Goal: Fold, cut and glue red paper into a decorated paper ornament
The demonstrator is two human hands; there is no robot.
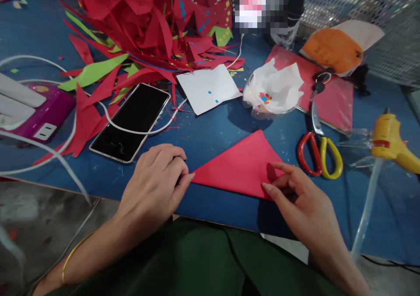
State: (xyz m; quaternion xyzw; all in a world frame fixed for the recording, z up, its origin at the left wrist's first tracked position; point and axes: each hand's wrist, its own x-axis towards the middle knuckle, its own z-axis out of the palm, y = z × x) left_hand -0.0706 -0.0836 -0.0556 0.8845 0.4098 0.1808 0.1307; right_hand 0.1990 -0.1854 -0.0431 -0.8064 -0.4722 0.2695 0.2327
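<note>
A: Right in front of you, near the table's edge, lies a smooth red triangle of paper-like sheet [234, 167], matt, with a long straight side towards you and a peak pointing away.

B: Your left hand [156, 178] sits at its narrow left tip, knuckles up and fingers curled under, thumb and forefinger closed on the point. Your right hand [300, 200] rests at the other end, half open, its thumb and forefinger apart and touching the sheet. It covers that corner, so I can't tell whether you actually grip it.

A: Under it all you have a scuffed blue tabletop [210, 127]. Just beyond your right hand are metal scissors with one red and one yellow handle [317, 130], handles towards you.

B: Further right is a yellow plastic glue gun [387, 134]. Near your left hand lies a flat black phone with a pale rim [134, 116], a thin white cable [129, 131] across it.

A: Behind that, a tangled heap of jagged red scraps [131, 29] spreads out.
</note>
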